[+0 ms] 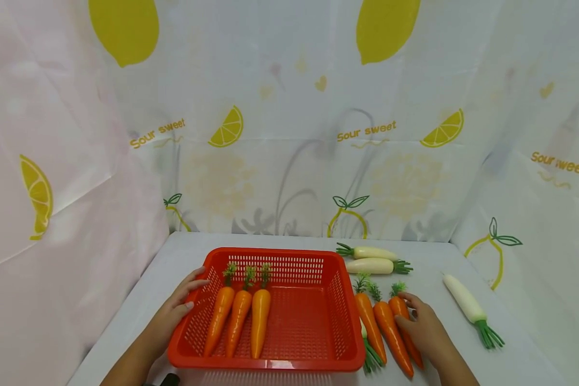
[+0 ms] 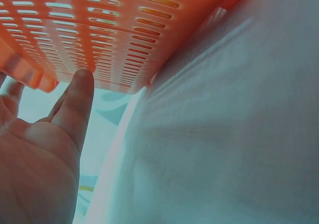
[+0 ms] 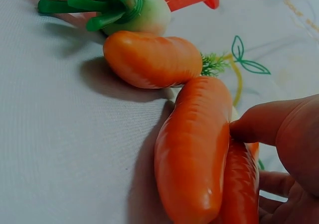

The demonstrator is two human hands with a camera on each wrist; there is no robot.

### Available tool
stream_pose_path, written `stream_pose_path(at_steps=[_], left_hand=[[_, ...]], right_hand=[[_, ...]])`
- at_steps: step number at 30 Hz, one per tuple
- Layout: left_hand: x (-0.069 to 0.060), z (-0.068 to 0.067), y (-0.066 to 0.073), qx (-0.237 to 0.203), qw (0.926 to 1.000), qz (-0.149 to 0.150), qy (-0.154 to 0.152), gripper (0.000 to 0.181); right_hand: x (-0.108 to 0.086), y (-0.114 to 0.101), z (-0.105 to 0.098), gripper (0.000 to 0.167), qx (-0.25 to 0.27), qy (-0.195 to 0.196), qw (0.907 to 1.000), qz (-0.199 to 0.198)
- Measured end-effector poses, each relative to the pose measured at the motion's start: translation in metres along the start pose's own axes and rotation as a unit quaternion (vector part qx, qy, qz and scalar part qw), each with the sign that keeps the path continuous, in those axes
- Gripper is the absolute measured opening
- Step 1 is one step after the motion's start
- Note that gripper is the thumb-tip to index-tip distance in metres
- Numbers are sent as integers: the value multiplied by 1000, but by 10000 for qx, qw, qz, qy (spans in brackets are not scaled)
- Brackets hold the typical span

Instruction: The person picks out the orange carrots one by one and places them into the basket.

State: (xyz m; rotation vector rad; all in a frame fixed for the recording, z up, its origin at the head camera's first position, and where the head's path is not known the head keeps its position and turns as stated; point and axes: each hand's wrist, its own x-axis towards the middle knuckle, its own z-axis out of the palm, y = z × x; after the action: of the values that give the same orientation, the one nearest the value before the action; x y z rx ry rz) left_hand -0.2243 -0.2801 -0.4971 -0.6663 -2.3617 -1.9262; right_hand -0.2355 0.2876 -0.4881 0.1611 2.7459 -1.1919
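The red basket [image 1: 265, 363] stands on the table with three carrots [image 1: 260, 321] along its left side, leafy tops toward the back. My left hand [image 1: 166, 316] rests on the basket's left rim with fingers fairly straight; one finger [image 2: 79, 104] reaches up by the slotted outer wall in the left wrist view. Right of the basket lie three more carrots [image 1: 393, 335]. My right hand [image 1: 424, 327] pinches the rightmost carrot [image 1: 405, 329] near its top, thumb on one side and fingers on the other. In the right wrist view, a nearer carrot [image 3: 192, 149] partly covers the pinched one.
Two white radishes [image 1: 371, 266] lie behind the carrots at the back right. Another white radish [image 1: 465, 300] lies farther right, leaves toward me. One more radish [image 3: 152, 10] sits against the basket's right side, partly hidden. Lemon-print cloth [image 1: 289, 177] walls off the table's back and sides.
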Motion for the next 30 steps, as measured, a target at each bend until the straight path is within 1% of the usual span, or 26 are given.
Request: stream_pose_path(at_steps=[10, 19, 30], left_hand=[[-2, -1, 2, -109, 9998, -193, -7, 45], [-2, 1, 3, -120, 9998, -168, -39, 45], [0, 1, 4, -101, 9998, -149, -19, 45]], right_hand=[[-2, 0, 1, 64, 20, -1, 9998, 208], [-3, 2, 2, 64, 89, 59, 9997, 242], [-1, 1, 0, 64, -5, 152, 9995, 275]])
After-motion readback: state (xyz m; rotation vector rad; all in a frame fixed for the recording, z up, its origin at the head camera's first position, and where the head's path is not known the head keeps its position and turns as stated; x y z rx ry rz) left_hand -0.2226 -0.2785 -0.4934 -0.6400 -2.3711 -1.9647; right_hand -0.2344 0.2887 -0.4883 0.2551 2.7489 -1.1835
